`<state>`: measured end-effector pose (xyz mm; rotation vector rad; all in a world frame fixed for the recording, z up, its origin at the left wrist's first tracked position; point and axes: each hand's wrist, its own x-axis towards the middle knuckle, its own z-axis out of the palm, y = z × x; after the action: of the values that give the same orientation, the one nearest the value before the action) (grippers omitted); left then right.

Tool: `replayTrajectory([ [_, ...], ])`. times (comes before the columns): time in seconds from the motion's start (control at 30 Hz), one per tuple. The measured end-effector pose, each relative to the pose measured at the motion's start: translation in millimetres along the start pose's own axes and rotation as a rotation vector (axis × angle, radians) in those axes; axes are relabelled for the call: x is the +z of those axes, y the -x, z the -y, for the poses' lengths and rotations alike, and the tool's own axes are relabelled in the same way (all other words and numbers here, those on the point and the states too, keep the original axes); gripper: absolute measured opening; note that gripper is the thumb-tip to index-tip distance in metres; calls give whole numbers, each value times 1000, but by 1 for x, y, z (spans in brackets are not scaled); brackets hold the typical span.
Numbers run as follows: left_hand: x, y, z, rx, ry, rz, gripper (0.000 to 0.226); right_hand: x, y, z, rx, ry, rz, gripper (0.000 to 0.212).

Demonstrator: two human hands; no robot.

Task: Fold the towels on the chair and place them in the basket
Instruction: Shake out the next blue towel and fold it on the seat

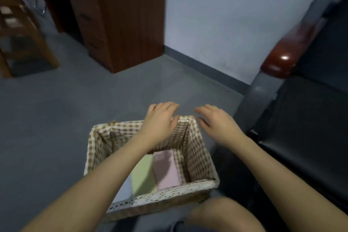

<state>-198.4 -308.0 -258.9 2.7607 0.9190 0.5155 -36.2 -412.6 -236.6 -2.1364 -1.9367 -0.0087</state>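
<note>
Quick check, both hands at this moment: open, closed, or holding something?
Left hand: open, fingers relaxed, holding nothing, above the far rim of the basket.
Right hand: open, fingers loosely spread, holding nothing, just past the basket's far right corner.

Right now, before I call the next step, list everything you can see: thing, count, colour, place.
basket: one, checked brown-and-white lining, on the floor below the hands
folded towels: three, pink, green, pale blue-white, side by side in the basket
chair: one, black seat, red-brown armrest, right; no towels on the visible part
cabinet: one, dark brown, far corner
wooden chair: one, light brown, far left
floor: grey
left hand: open, over the basket's far rim
right hand: open, beside it
</note>
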Motion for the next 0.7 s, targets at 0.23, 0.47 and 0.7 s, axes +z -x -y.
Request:
replayTrajectory([
  [0.23,-64,-50,-140,310,121,-141,38,-123,94,-54,263,57,-370,25],
  [0.47,-44,-72,-324,630,217,-69,35,-197,241,-128,618,138,-528,24],
  [0.7,2,-55,-513,891,334,78,34,-235,400,-200,943,161,-676,18],
])
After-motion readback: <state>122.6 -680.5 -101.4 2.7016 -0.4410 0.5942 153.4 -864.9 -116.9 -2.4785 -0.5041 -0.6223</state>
